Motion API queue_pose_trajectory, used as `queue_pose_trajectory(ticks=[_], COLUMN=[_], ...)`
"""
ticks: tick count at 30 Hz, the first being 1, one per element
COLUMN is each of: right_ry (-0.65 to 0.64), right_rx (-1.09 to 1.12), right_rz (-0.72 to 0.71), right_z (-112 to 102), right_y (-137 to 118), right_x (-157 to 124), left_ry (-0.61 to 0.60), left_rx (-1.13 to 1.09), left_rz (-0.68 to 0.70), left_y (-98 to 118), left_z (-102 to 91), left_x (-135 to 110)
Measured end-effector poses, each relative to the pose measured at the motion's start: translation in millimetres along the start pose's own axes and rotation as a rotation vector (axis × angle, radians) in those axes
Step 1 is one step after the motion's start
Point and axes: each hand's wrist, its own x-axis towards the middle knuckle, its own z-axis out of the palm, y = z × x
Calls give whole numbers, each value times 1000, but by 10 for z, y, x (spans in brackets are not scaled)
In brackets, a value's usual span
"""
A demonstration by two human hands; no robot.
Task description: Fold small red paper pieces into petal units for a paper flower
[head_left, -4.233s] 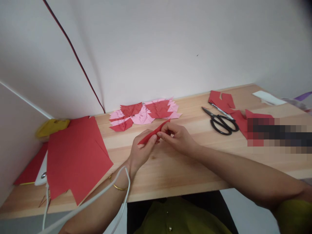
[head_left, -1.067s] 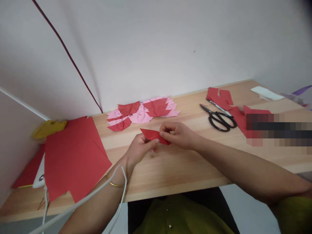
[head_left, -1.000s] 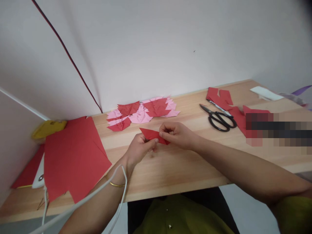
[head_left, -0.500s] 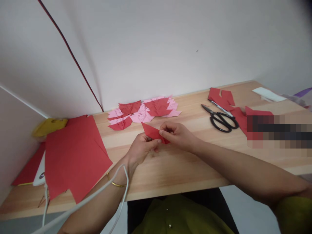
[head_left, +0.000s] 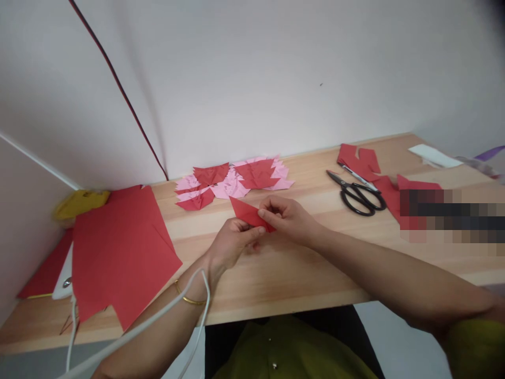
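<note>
Between my hands, above the wooden tabletop [head_left: 268, 279], is a small piece of folded red paper [head_left: 246, 211] with one pointed corner up to the left. My left hand [head_left: 233, 239] pinches its lower edge, thumb on top. My right hand [head_left: 290, 217] grips the right side, thumb pressed on the paper and fingers curled behind it. The fingertips hide part of the folds. Just beyond my hands lie several folded red paper pieces [head_left: 255, 173] and pink paper pieces [head_left: 229, 185], grouped against the wall.
Large red paper sheets [head_left: 122, 252] lie at the left beside a yellow object [head_left: 81, 204]. Black-handled scissors [head_left: 357, 195], a pen [head_left: 359, 177] and red paper scraps [head_left: 357, 159] lie at the right. A white cable [head_left: 145, 321] crosses before my left forearm.
My left thumb has slid slightly right along the folded red paper. Both hands still hold it in nearly the same place.
</note>
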Motion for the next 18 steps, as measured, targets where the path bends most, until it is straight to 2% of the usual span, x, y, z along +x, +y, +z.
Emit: queue_pose_trajectory(ticks=[4, 7, 10, 12, 14, 15, 17, 18], right_ry=[-5, 7, -4, -105, -213, -243, -262, -258], right_rx=[-20, -43, -128, -197, -293, -358, -510, -580], right_rz=[-19, -23, -26, 6, 39, 38, 11, -6], right_z=[29, -9, -119, -193, -233, -237, -218, -202], right_y=[-27, -25, 23, 74, 129, 155, 195, 208], right_x=[-30, -17, 40, 78, 102, 109, 115, 116], left_ry=[-15, -27, -29, 64, 196, 221, 158, 108], left_rx=[94, 185, 452, 662, 852, 920, 1014, 1073], left_rz=[49, 23, 7, 172, 417, 526, 663, 685], left_y=[-15, 31, 120, 179, 212, 215, 198, 181], left_z=[0, 8, 16, 6, -20, -37, -66, -73], left_x=[-5, -45, -108, -141, -153, -150, -134, -124])
